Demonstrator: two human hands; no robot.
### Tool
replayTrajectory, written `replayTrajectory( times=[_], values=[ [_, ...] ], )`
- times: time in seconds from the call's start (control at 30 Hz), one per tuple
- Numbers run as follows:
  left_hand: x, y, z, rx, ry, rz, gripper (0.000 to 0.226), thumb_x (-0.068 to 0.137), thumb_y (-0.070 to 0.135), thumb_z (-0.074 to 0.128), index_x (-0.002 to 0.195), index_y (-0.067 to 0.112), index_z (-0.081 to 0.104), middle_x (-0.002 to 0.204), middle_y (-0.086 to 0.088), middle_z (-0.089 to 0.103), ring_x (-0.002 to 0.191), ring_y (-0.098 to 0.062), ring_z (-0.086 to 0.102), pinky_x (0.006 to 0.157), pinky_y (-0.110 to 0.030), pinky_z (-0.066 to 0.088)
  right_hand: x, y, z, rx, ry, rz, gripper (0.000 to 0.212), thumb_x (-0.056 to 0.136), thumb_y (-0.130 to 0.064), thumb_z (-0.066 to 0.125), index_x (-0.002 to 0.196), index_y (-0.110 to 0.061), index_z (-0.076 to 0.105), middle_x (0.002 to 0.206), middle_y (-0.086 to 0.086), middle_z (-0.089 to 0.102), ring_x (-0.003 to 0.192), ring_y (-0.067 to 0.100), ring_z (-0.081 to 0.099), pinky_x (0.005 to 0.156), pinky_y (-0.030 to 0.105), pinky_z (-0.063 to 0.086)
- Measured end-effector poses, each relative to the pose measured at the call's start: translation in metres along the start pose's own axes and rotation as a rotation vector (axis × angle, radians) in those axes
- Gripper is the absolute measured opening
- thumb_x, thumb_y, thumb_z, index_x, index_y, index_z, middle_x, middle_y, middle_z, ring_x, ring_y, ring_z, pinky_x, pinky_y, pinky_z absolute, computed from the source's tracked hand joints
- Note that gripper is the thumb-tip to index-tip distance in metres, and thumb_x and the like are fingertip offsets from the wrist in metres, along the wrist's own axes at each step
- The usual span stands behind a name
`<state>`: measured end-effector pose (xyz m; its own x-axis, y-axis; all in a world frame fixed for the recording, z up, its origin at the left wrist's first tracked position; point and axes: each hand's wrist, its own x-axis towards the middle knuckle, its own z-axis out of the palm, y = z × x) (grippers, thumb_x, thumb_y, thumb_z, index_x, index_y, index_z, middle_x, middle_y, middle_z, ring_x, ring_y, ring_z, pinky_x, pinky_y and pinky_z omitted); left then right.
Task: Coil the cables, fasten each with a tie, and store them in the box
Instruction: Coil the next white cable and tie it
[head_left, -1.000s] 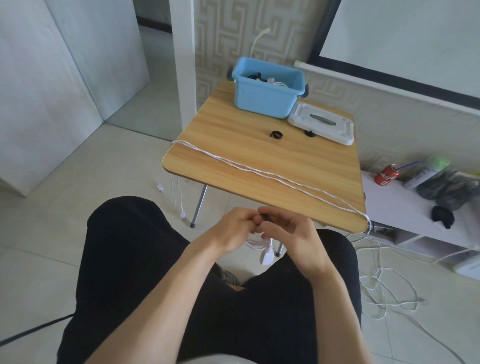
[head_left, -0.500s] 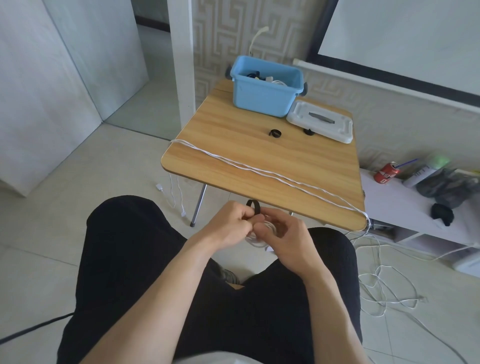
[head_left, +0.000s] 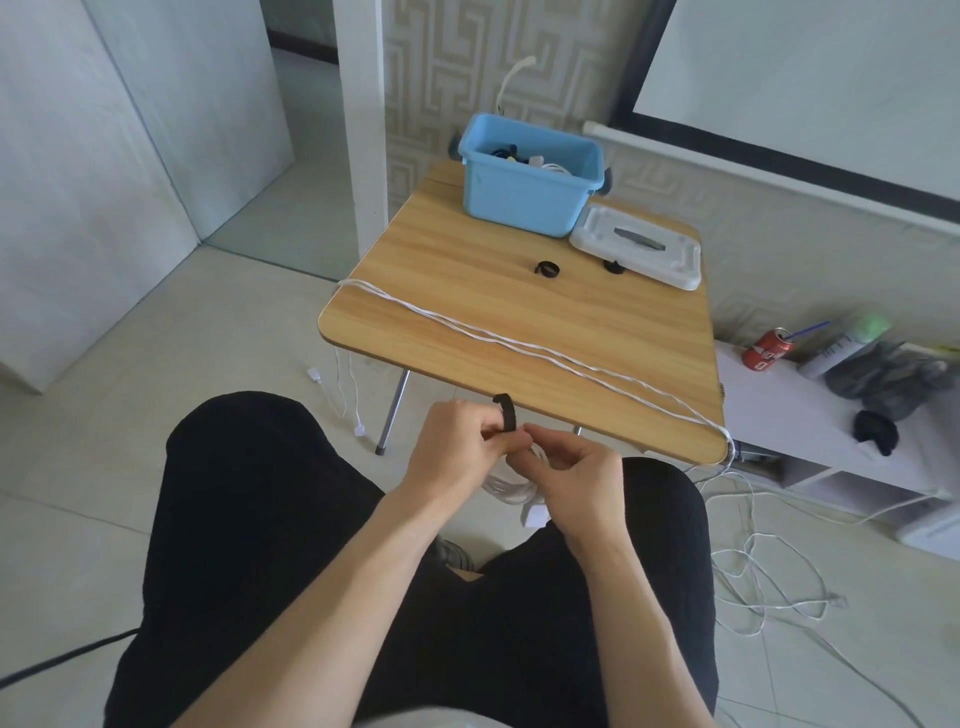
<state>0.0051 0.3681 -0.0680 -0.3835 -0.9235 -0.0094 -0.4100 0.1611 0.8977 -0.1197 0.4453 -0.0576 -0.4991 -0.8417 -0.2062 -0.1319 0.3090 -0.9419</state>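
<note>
Left hand (head_left: 457, 447) pinches black tie (head_left: 505, 413); right hand (head_left: 576, 475) grips white coil (head_left: 511, 486) below desk's near edge, for wrapping

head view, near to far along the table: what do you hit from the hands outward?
Hands gripping coiled white cable and black tie → loose white cable across wooden table → black tie ring → open blue plastic box.
</note>
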Motion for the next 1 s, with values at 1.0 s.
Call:
replayTrajectory(
  times=[1.0],
  values=[
    [-0.001, 0.023, -0.007, -0.311, 0.253, -0.146, 0.022, 0.071, 0.022, 0.091, 0.082, 0.012, 0.075, 0.066, 0.008, 0.072, 0.063, -0.001, 0.069, 0.064, -0.013, 0.052, -0.013, -0.012, 0.013, 0.338, 0.126, -0.057, 0.019, 0.080, 0.001, 0.081, 0.091, -0.015, 0.080, 0.077, 0.007, 0.078, 0.066, 0.018, 0.069, 0.065, 0.024, 0.056]
  ],
)
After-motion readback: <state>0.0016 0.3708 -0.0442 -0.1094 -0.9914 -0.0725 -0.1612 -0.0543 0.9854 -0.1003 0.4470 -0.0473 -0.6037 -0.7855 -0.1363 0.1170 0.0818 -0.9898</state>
